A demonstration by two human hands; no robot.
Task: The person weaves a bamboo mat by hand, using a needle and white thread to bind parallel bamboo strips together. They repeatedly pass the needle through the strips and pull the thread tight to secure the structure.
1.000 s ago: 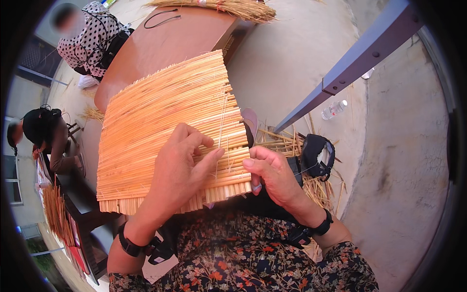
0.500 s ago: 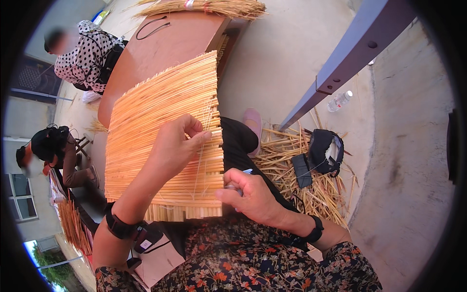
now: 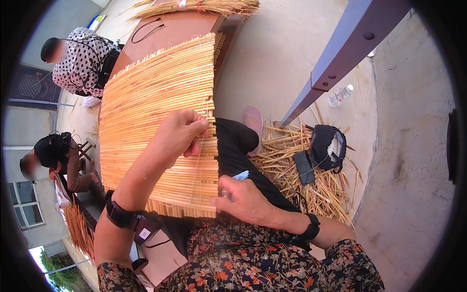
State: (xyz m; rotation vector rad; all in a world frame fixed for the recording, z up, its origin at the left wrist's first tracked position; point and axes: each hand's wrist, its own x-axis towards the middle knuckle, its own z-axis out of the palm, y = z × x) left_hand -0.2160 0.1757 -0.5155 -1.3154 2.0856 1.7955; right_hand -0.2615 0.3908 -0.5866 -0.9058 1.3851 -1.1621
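A mat of straw stalks (image 3: pixel 151 97) lies in front of me, its right end over my lap, with fine pale thread (image 3: pixel 200 170) crossing the stalks near that edge. My left hand (image 3: pixel 181 134) is above the mat by its right edge, thumb and forefinger pinched on the thread. At the mat's lower right corner my right hand (image 3: pixel 250 200) is closed, its thumb against the stalk ends. Something with a pale blue tip (image 3: pixel 241 175) sticks out of the right fist; the rest is hidden by the fingers.
A brown table (image 3: pixel 180 29) carries a straw bundle (image 3: pixel 209 7) and a black cord. A slanted metal post (image 3: pixel 335 58) stands to the right. Loose straw (image 3: pixel 282 160), a black cap (image 3: pixel 327 146) and a bottle (image 3: pixel 340 95) lie on the floor. Two people sit at the left.
My left hand has turned and risen slightly, its other fingers now curled lower. The right hand has shifted a little left, and more of the pale blue tip shows. The view has moved slightly.
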